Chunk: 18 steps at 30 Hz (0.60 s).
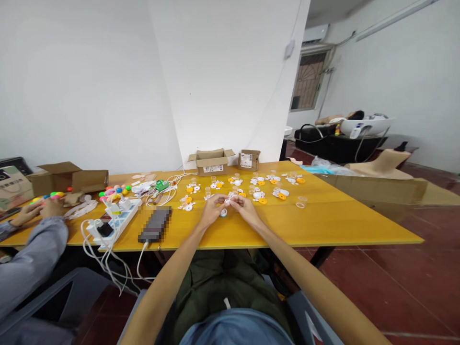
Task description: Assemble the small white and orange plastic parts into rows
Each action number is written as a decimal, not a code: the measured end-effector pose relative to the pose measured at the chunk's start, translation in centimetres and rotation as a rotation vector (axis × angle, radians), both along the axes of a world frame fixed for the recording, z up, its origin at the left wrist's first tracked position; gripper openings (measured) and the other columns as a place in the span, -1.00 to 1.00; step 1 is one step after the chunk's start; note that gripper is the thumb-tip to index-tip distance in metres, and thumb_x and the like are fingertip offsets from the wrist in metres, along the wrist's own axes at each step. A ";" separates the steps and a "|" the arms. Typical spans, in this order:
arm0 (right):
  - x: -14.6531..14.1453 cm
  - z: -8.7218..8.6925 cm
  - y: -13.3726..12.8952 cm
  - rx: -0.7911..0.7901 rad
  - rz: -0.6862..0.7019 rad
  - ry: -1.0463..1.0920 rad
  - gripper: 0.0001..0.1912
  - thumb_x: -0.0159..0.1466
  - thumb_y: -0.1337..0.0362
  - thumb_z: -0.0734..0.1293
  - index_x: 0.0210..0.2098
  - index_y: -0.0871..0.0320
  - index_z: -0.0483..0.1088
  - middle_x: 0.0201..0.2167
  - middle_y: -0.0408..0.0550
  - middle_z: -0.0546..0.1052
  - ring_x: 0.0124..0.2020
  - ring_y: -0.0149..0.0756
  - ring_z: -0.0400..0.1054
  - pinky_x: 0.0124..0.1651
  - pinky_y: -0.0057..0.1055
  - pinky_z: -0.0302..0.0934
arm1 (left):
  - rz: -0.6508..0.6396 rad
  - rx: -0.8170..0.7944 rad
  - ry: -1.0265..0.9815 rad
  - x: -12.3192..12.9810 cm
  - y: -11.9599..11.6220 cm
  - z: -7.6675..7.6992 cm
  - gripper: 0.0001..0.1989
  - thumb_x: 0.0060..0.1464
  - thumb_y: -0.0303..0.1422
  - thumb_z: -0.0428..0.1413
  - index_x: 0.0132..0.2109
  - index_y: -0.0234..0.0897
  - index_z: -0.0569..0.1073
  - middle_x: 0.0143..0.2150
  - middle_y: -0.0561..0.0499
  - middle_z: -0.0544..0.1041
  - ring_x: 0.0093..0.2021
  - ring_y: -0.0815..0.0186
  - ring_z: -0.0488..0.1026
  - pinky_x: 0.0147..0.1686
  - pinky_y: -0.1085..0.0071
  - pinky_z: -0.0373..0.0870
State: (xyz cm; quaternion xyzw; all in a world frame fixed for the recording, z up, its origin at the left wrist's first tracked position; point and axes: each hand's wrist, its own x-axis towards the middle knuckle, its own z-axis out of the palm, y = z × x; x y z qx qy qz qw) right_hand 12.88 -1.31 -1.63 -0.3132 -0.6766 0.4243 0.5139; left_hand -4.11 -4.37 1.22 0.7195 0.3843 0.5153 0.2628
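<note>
My left hand (214, 208) and my right hand (244, 207) meet over the table's near middle, fingertips pinched on a small white plastic part (227, 201) between them. What exactly the part is, I cannot make out. Just below the fingers lies a small round piece with a blue-green rim (223, 212). Around and beyond the hands sit several groups of small parts: white discs (258, 195), orange-yellow rings (262, 201) and clear plastic cups (280, 185). A clear cup (301, 202) stands apart, to the right of my right hand.
Two cardboard boxes, one open (212, 163) and one smaller (248, 160), stand against the wall. A phone (155, 224) and a power strip (122, 220) with tangled white cables lie left. Farther left, a co-worker's hands (52, 208) are near colourful balls (115, 190).
</note>
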 end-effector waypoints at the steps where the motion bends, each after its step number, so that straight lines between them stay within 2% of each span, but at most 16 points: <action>1: 0.0 0.0 0.0 -0.003 -0.009 0.006 -0.65 0.17 -0.08 0.40 -0.37 0.08 0.42 -0.36 -0.08 0.55 -0.26 -0.19 0.44 -0.18 -0.28 0.34 | 0.005 -0.010 0.003 0.0 0.0 0.0 -0.83 0.10 -0.29 0.26 -0.15 -0.21 0.60 -0.20 -0.05 0.66 -0.15 0.24 0.59 -0.08 0.30 0.51; 6: -0.1 0.0 -0.2 -0.019 0.012 0.011 -0.63 0.17 -0.11 0.39 -0.36 0.08 0.42 -0.40 -0.11 0.51 -0.34 -0.24 0.40 -0.27 -0.32 0.34 | 0.018 -0.045 0.001 0.0 0.1 -0.1 -0.83 0.12 -0.27 0.25 -0.16 -0.21 0.61 -0.24 -0.03 0.66 -0.17 0.23 0.60 -0.09 0.29 0.52; 18: 0.1 0.2 -0.5 -0.095 0.017 0.093 -0.56 0.08 -0.18 0.46 -0.39 0.07 0.44 -0.41 -0.07 0.56 -0.34 -0.17 0.48 -0.20 -0.21 0.44 | -0.009 -0.074 -0.013 0.2 -0.1 0.2 -0.80 0.09 -0.21 0.28 -0.19 -0.22 0.62 -0.23 -0.05 0.67 -0.17 0.23 0.59 -0.08 0.29 0.51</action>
